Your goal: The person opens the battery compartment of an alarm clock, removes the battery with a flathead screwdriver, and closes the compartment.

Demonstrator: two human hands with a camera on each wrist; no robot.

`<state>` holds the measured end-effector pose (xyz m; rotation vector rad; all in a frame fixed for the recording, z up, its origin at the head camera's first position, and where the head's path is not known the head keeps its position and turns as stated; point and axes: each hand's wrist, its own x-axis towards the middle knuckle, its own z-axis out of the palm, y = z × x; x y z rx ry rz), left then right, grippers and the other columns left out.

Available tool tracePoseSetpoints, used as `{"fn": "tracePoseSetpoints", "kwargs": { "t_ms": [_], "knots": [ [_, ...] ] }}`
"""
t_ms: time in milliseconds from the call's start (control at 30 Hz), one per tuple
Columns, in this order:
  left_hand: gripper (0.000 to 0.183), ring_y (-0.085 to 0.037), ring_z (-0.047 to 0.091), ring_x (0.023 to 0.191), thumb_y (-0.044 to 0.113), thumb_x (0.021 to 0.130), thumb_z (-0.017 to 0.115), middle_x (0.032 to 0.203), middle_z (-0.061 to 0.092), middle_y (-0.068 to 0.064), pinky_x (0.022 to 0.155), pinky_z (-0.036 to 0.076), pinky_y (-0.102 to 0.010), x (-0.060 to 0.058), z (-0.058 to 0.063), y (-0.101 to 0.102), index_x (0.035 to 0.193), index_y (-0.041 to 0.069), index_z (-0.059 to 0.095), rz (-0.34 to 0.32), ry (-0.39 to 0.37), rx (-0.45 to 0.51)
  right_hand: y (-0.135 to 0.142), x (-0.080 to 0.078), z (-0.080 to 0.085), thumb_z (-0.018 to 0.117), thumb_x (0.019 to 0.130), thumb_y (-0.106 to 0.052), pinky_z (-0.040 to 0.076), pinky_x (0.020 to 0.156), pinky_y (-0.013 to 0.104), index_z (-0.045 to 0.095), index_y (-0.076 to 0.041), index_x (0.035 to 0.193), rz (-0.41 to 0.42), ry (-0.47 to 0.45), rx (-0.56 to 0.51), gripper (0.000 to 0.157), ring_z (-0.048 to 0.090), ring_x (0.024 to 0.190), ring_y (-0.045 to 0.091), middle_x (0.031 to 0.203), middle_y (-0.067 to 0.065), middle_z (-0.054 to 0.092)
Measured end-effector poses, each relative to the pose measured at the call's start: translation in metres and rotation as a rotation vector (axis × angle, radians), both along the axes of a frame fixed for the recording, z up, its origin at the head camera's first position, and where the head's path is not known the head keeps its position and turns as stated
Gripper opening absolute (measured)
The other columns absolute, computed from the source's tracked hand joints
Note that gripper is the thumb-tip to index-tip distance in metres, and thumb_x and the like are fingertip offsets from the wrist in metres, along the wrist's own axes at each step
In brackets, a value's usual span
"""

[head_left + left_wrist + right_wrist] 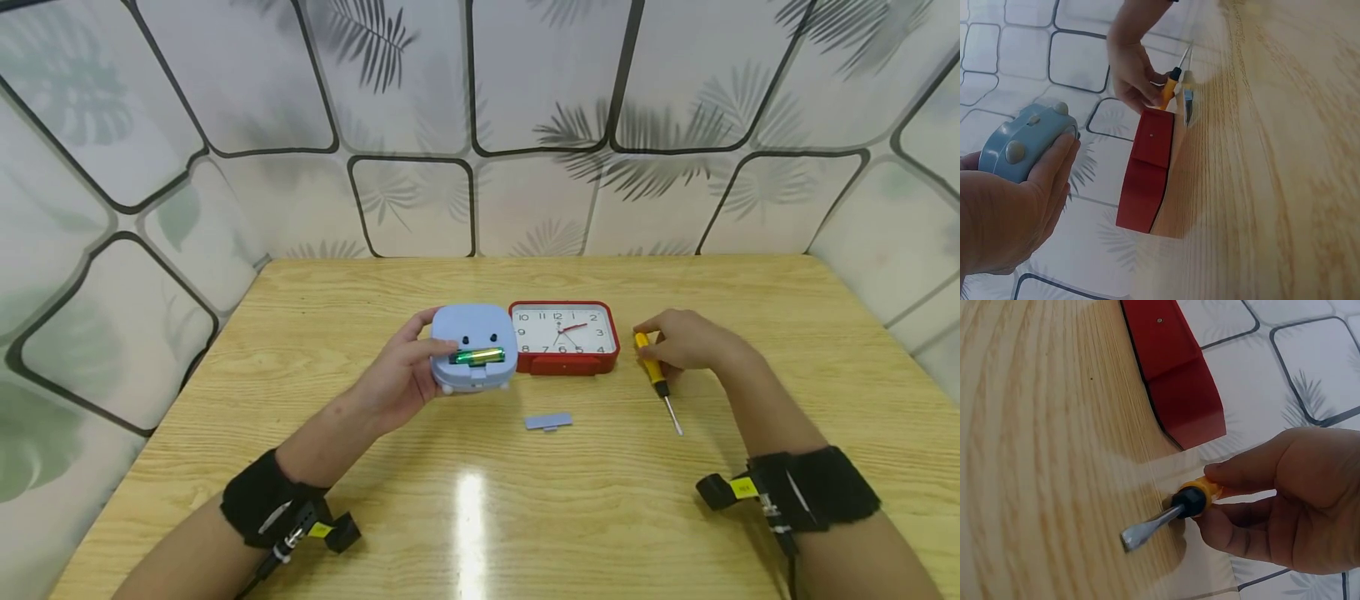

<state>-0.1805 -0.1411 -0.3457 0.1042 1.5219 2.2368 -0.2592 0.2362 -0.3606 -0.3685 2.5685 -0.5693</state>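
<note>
My left hand (401,375) grips a light blue rounded clock (474,321) by its left side, its back facing the head camera. A green and gold battery (477,357) shows in the open compartment, with the thumb at its left end. In the left wrist view the blue clock (1025,140) is seen from below, two small feet on it. My right hand (690,342) pinches the yellow handle of a flat-head screwdriver (651,358); its metal tip points toward the front. In the right wrist view the screwdriver (1194,497) sits between thumb and fingers.
A red rectangular alarm clock (566,363) stands on the wooden table (375,517) between the hands, partly behind the blue clock. In front of it lies a small light blue battery cover (548,422). A patterned wall covering (420,208) borders the table's back and sides.
</note>
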Motion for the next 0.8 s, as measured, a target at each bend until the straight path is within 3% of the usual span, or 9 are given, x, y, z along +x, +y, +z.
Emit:
{"fn": "tracePoseSetpoints", "kwargs": {
  "t_ms": [433, 800],
  "knots": [
    [0.048, -0.015, 0.070, 0.087, 0.005, 0.098, 0.047, 0.127, 0.055, -0.016, 0.061, 0.054, -0.024, 0.0009, -0.0008, 0.0010, 0.141, 0.019, 0.030, -0.008, 0.004, 0.008, 0.0018, -0.0021, -0.0071, 0.069, 0.093, -0.019, 0.058, 0.061, 0.030, 0.054, 0.005, 0.137, -0.048, -0.007, 0.020, 0.053, 0.064, 0.059, 0.014, 0.072, 0.005, 0.066],
    [0.049, -0.014, 0.069, 0.084, 0.005, 0.098, 0.047, 0.123, 0.056, -0.014, 0.058, 0.052, -0.023, 0.0024, -0.0011, 0.0019, 0.141, 0.019, 0.029, -0.015, 0.003, 0.010, 0.0011, 0.0006, -0.0032, 0.069, 0.093, -0.021, 0.059, 0.060, 0.030, 0.052, 0.005, 0.138, -0.051, 0.026, 0.037, 0.055, 0.064, 0.058, 0.014, 0.074, 0.006, 0.065]
  ]
}}
